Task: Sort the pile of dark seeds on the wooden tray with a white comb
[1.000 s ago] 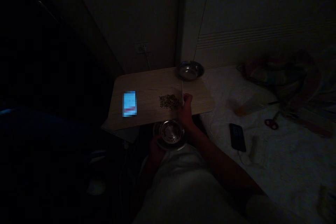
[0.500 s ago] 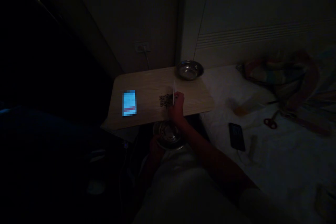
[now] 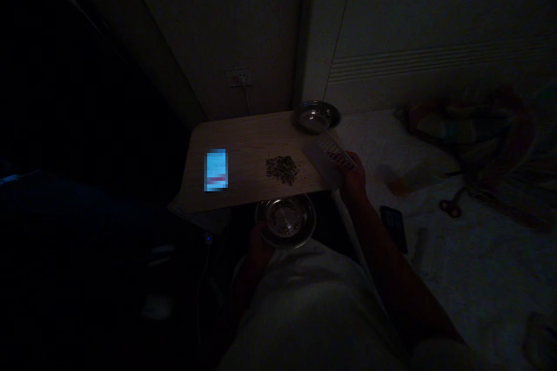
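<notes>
The room is very dark. My right hand (image 3: 353,177) is closed on a flat card-like strip (image 3: 333,152), held tilted over the right end of a small wooden table (image 3: 243,145). A small pile of dark crumbs (image 3: 282,168) lies on the table to the left of that hand. My left hand (image 3: 257,246) holds a round metal bowl (image 3: 285,221) just below the table's front edge, over my lap. A second metal bowl (image 3: 317,116) stands at the table's back right corner.
A lit phone (image 3: 216,170) lies on the table's left part. A bed with a white cover (image 3: 456,243) is to the right, with a dark phone (image 3: 395,226), red-handled scissors (image 3: 450,204) and bundled cloth (image 3: 470,122) on it. A wall socket (image 3: 238,77) is behind.
My right hand has drawn back from the crumb pile to the table's right end, and the strip now lies tilted flat. The bowl in my left hand has stayed under the table edge.
</notes>
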Available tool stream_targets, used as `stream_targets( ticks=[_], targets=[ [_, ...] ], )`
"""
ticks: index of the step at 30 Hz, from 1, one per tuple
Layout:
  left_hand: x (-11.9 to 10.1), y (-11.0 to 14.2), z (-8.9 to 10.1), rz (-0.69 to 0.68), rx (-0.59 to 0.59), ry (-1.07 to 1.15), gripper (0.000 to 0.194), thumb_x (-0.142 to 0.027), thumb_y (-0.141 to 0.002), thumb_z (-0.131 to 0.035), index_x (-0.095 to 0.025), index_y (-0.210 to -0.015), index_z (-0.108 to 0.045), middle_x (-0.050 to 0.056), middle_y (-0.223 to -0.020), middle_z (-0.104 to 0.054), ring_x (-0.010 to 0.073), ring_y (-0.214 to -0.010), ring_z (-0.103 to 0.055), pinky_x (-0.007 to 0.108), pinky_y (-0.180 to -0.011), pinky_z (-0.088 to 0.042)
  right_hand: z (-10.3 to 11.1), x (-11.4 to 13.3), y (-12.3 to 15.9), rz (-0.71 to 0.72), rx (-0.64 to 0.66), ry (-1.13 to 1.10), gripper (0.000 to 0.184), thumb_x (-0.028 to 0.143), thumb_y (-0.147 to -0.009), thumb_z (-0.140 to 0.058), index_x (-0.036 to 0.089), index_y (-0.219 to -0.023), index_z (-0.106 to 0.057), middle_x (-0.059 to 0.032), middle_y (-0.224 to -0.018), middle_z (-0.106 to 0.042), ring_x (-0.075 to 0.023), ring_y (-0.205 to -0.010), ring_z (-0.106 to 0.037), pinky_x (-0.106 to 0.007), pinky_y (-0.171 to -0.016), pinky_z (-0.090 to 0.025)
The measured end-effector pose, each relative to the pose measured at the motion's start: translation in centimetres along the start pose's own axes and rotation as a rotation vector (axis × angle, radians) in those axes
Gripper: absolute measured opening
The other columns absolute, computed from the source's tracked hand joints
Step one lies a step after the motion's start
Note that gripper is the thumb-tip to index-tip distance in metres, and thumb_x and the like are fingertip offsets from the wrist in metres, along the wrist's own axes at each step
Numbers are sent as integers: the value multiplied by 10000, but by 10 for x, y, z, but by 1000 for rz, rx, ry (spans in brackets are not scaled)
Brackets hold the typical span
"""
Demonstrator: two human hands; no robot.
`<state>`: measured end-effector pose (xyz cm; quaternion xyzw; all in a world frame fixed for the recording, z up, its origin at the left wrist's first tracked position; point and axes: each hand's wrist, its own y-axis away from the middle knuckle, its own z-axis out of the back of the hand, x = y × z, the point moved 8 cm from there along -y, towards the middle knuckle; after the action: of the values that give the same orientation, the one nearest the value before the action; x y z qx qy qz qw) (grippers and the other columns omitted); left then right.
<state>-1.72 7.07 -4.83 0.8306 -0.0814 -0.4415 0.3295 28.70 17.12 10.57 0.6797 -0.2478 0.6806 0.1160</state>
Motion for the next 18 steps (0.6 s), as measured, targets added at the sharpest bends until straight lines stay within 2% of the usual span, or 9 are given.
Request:
stream_targets(
  ticks=[4,7,11,15,18],
  targets=[
    [-4,1,5,-78,-10,-81,232,-42,-519,-749,-198,-672,-672,2,-777,-719,238,-1040,-632,316,-930,-455,16,10,-5,50,-26,41,277,295,-653,-675,208,-894,-568,10,-824,-626,-148,-728,-564,-278,-695,-456],
    [-7,4,1,-101,27,-137,334,35,-461,-748,-189,-704,-698,7,-836,-725,239,-1066,-617,314,-969,-433,15,15,-11,52,41,68,281,277,-627,-723,201,-873,-611,5,-807,-644,-151,-719,-574,-287,-690,-462],
    [-9,7,-11,-70,94,-161,236,-2,-540,-722,-190,-679,-692,43,-819,-723,274,-1090,-613,376,-968,-446,13,11,-20,24,137,105,283,283,-611,-759,196,-853,-642,-3,-807,-669,-152,-700,-588,-299,-684,-469],
    [-15,12,-33,-109,194,-214,298,15,-498,-759,-187,-713,-719,73,-981,-730,263,-1211,-545,302,-1030,-390,14,4,-26,8,218,112,305,304,-601,-769,198,-864,-657,7,-785,-662,-148,-684,-575,-285,-642,-459],
    [0,12,-46,84,197,-90,248,-63,-573,-752,-202,-775,-717,71,-953,-742,284,-1133,-602,367,-980,-446,13,5,-26,2,290,113,298,320,-605,-768,207,-861,-665,13,-765,-660,-151,-678,-568,-281,-627,-455]
  ],
)
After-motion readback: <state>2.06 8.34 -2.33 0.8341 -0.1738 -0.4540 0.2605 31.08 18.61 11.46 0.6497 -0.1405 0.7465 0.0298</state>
